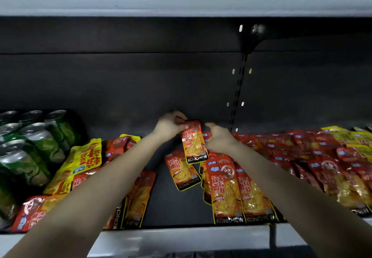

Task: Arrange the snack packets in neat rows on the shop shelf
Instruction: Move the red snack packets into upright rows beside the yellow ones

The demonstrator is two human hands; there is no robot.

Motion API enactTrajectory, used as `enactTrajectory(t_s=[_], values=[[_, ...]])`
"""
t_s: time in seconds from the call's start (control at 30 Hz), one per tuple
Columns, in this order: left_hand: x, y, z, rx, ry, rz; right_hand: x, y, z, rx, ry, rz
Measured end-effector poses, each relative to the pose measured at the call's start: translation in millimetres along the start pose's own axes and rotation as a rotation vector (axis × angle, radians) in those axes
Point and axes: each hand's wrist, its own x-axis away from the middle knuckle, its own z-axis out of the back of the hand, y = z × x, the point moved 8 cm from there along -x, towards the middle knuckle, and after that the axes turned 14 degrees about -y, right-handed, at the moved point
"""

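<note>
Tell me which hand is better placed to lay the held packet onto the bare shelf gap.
Probably left. The left hand pinches the packet by its top edge, above the shelf gap; the right hand only meets its side, grip unclear.

Red-orange packets [194, 142], green cans [38, 143], dark shelf [167, 197].
</note>
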Motion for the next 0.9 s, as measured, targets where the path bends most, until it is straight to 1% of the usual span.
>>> enactTrajectory(t_s=[0.1, 0.17, 0.27, 0.43, 0.47, 0.53, 0.6, 0.67, 0.77, 0.83, 0.9], values=[[2.1, -8.9, -18.0, -0.160, -0.083, -0.009, 2.1, -0.8, -3.2, 0.094, 0.008, 0.005], [7.1, -11.6, -24.9, -0.221, -0.093, -0.029, 3.1, -4.8, -10.3, 0.105, -0.008, 0.018], [16.5, -9.8, -28.2, -0.344, -0.112, -0.049, 0.5, -16.1, -17.5, 0.185, 0.021, 0.055], [43.9, 5.7, 6.2, -0.368, -0.064, -0.024, 1.9, -29.6, -27.7, 0.385, 0.051, 0.050], [53.6, 10.8, 15.9, -0.357, -0.092, -0.014, 3.1, -34.2, -28.8, 0.402, 0.057, 0.075], [77.4, 18.2, 30.3, -0.355, -0.209, 0.017, 6.8, -47.4, -32.8, 0.418, 0.056, 0.159], [102.5, 14.6, 36.2, -0.386, -0.329, 0.073, 9.9, -62.6, -43.8, 0.430, 0.004, 0.261], [121.7, -0.8, 35.4, -0.449, -0.403, 0.145, 10.4, -75.3, -62.5, 0.501, -0.101, 0.331], [140.9, -36.2, 18.0, -0.533, -0.528, 0.268, 9.4, -81.0, -89.8, 0.688, -0.261, 0.299], [145.2, -55.8, 8.0, -0.618, -0.536, 0.312, 9.0, -81.7, -99.4, 0.791, -0.352, 0.267], [142.3, -63.8, 4.6, -0.688, -0.457, 0.292, 10.6, -81.5, -99.7, 0.851, -0.445, 0.248]])
